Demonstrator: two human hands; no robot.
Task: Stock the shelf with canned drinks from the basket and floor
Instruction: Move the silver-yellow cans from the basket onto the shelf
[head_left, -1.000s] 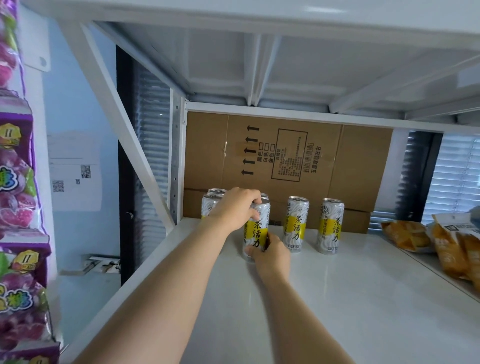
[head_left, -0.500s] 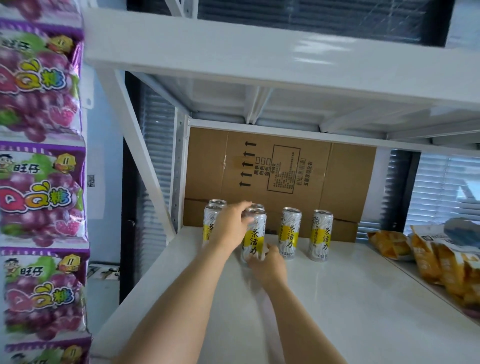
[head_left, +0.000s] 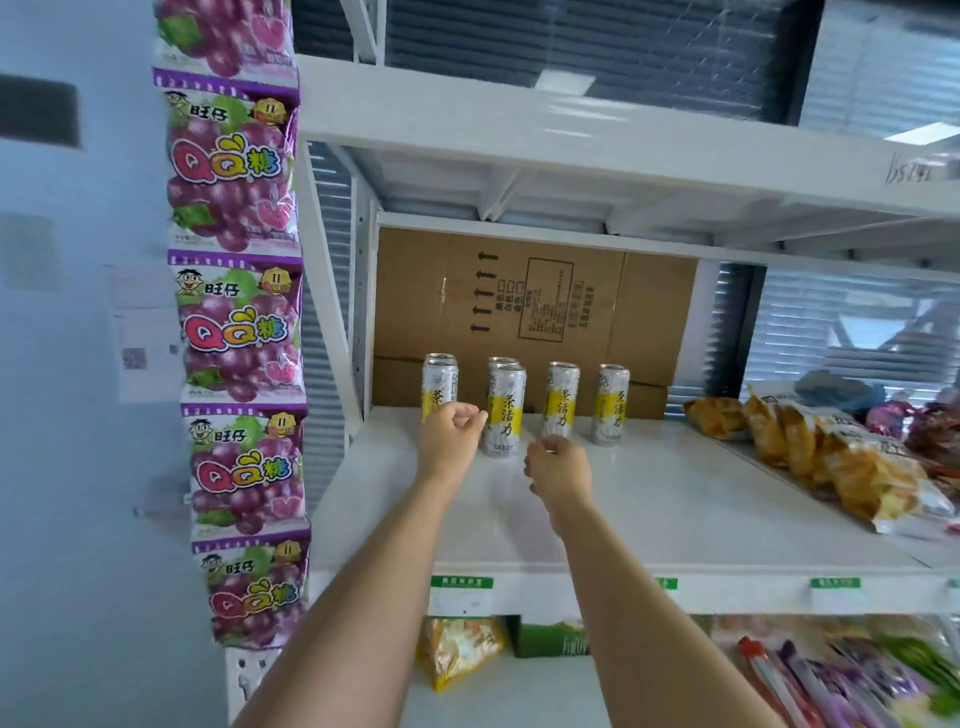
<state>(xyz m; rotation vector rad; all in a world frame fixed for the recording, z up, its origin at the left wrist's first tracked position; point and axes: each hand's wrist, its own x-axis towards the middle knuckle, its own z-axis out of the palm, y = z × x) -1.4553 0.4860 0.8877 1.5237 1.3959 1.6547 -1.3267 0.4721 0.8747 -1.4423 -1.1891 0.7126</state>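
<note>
Several silver-and-yellow drink cans stand upright in a row at the back of the white shelf (head_left: 675, 514). The front can (head_left: 505, 415) stands a little ahead of one behind it, with other cans to its left (head_left: 438, 382) and right (head_left: 561, 400), (head_left: 609, 405). My left hand (head_left: 449, 439) hovers just left of the front can, fingers loosely curled, holding nothing. My right hand (head_left: 560, 470) hangs just in front and to the right of that can, also loosely curled and empty. No basket is in view.
A flattened cardboard box (head_left: 535, 306) lines the back of the shelf. Orange snack bags (head_left: 852, 457) lie on the shelf's right side. A strip of purple candy packs (head_left: 236, 322) hangs at the left post. Another shelf board (head_left: 571, 140) runs overhead; snack packs fill the lower shelf (head_left: 831, 675).
Both hands have let go of the front can and drawn back toward me. The can stays standing. The view has pulled back and tilted, showing more of the shelving.
</note>
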